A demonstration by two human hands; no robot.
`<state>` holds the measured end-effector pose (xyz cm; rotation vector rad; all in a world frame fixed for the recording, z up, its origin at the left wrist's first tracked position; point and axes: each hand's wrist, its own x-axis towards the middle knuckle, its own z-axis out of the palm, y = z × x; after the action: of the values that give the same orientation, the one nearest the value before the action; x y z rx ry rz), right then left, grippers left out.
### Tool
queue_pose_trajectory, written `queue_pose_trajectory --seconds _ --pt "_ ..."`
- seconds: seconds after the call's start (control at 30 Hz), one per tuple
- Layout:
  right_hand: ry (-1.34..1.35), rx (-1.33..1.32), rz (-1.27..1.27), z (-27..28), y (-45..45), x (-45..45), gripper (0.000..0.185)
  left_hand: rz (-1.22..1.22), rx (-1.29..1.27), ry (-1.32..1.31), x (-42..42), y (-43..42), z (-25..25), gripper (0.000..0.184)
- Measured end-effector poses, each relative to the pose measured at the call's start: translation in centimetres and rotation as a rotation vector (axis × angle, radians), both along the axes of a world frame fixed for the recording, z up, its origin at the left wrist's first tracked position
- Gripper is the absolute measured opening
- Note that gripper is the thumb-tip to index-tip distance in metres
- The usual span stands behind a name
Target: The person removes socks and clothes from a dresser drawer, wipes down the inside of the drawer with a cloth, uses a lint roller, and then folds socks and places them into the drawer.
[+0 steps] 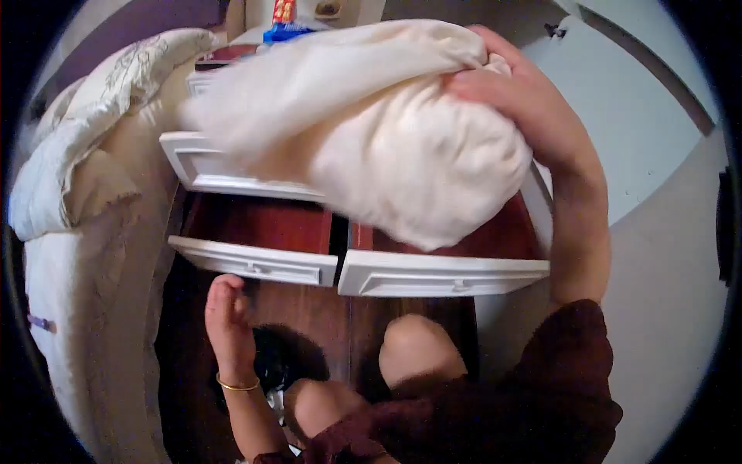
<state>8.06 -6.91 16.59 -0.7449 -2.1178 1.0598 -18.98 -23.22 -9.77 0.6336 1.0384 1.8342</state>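
Note:
My right hand (502,81) grips the gathered upper edge of a large cream cloth bundle (433,155), which hangs over the drawers and is blurred at its left end. Below the bundle, the right drawer (444,277) is pulled out, its red inside partly covered by the cloth. Beside it, the left drawer (255,259) is also out, with bare red inside showing. My left hand (228,301), with a gold bangle at the wrist, is raised just below the left drawer's front. Its fingers are curled, and whether they hold anything is too small to tell.
A bed with pale bedding (85,178) runs along the left. Another white drawer front (224,166) sits above the left drawer. Blue and red packets (284,31) lie at the back. A dark bag (278,359) is on the floor by my legs. A pale panel (618,116) stands at right.

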Motion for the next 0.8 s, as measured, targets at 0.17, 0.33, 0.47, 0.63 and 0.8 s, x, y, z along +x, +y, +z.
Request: queue_pose_trajectory --seconds 0.17,0.33,0.47,0.63,0.8 --pt "-0.496 0.137 -0.511 -3.5 10.5 10.7 0.063 -0.147 0.021 0.203 4.7 3.8 3.2 0.022" --pt "-0.795 0.088 -0.369 -9.2 15.7 13.2 0.06 -0.226 0.048 0.619 9.1 5.8 6.1 0.019" --pt "-1.312 0.11 -0.11 -20.8 18.5 12.4 0.092 -0.215 0.15 1.229 13.5 7.6 8.1 0.011" --pt "-1.201 0.615 -0.061 -27.7 18.4 11.9 0.042 -0.289 0.096 1.644 16.1 11.1 6.5 0.008" --pt "-0.646 0.291 -0.303 -16.7 21.6 15.3 0.023 -0.429 0.028 1.609 16.1 12.4 7.0 0.011"
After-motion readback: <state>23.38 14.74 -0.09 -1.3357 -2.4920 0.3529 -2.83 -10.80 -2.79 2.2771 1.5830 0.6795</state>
